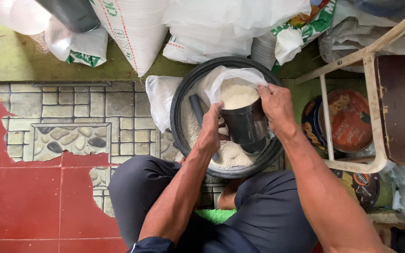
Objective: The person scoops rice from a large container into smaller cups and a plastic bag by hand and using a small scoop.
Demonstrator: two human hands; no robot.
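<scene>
Cup [245, 122]: dark metal, smooth, dull sheen. Bag [233, 77]: thin clear plastic, crinkled, glossy. Rice [230, 157]: matt white, grainy. Basin [180, 100]: black plastic, smooth, slight gloss. Sacks [134, 28]: woven white plastic, coarse. Floor [29, 197]: red tile, glossy, under torn stone-print vinyl. Tin lid [350, 119]: printed metal, glossy. Trousers [268, 215]: dark matt cloth.

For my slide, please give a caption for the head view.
Both hands, left and right, hold a dark cup of white grain over a black basin.

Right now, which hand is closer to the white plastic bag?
Right. The right hand touches the white plastic bag at its rim; the left hand grips the dark cup just below it.
</scene>
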